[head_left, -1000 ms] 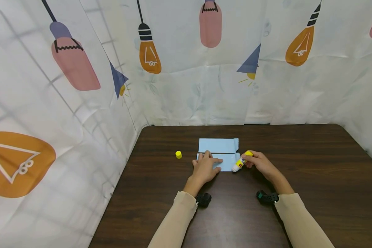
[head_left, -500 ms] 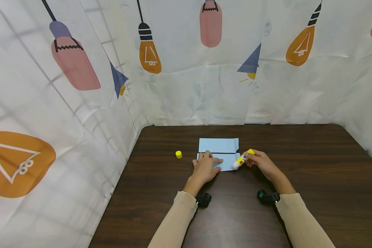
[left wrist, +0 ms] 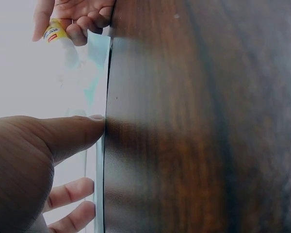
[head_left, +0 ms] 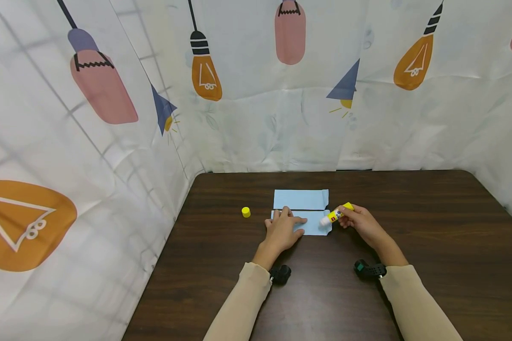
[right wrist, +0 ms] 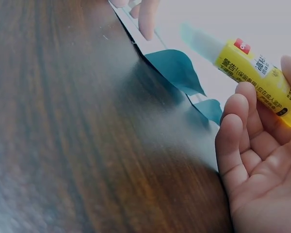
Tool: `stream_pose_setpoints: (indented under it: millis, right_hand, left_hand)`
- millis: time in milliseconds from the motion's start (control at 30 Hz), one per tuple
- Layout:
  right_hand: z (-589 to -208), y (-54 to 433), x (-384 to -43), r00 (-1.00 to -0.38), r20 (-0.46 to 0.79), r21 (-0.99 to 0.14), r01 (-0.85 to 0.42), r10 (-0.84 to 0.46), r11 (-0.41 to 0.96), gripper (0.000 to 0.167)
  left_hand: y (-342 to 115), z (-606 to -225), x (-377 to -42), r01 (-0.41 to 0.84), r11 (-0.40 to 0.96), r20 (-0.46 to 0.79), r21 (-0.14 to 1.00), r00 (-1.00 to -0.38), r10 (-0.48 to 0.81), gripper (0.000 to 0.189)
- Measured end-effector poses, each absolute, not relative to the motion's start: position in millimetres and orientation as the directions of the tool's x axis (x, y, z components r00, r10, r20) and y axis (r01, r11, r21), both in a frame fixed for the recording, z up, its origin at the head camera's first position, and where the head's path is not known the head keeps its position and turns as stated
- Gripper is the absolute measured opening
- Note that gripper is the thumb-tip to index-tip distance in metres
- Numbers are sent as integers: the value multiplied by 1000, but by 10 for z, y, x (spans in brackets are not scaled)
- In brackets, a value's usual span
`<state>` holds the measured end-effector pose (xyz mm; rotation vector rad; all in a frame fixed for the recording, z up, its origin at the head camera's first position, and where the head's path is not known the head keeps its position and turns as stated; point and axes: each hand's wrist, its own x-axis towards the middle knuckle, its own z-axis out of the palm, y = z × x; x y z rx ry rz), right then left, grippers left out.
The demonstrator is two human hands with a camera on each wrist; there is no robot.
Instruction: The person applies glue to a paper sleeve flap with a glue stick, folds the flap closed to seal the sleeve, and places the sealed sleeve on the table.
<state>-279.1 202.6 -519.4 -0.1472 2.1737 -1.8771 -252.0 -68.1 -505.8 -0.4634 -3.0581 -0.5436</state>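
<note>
A light blue folded paper point(head_left: 312, 223) lies on the table, its right edge showing small flaps. My left hand point(head_left: 281, 232) rests on it with fingers spread, the thumb along its near edge in the left wrist view. My right hand point(head_left: 360, 222) grips a yellow glue stick point(head_left: 336, 216) without its cap, white end pointing down-left over the paper's right end. In the right wrist view the fingers hold the glue stick point(right wrist: 262, 80) by its yellow barrel, and the paper's flap point(right wrist: 177, 70) curls up from the table.
Another light blue panel point(head_left: 301, 200) lies just behind the first, a narrow line between them. The yellow cap point(head_left: 246, 212) stands to the left on the dark wooden table point(head_left: 222, 246). A printed white curtain point(head_left: 256, 137) hangs behind the table and along its left side.
My right hand has shifted slightly right and up, and the glue stick is tilted flatter, its white end moving from the near right corner up the paper's right end. My left hand stays put.
</note>
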Motion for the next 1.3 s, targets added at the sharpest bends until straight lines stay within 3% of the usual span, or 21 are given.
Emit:
stream_pose_setpoints:
  millis: [700,1300]
  right_hand:
    - [-5179,2065,-2790,-958,-142,-989,150,-248,-15,34]
    - [-5177,2144,-2799,-962,-132,-934,201,-238,-295,22]
  left_hand:
    - [-673,-5054,-2522,278,903,42,328,-959,280,34]
    - [-665,-5067,-2513,283,896,50,341,-958,283,33]
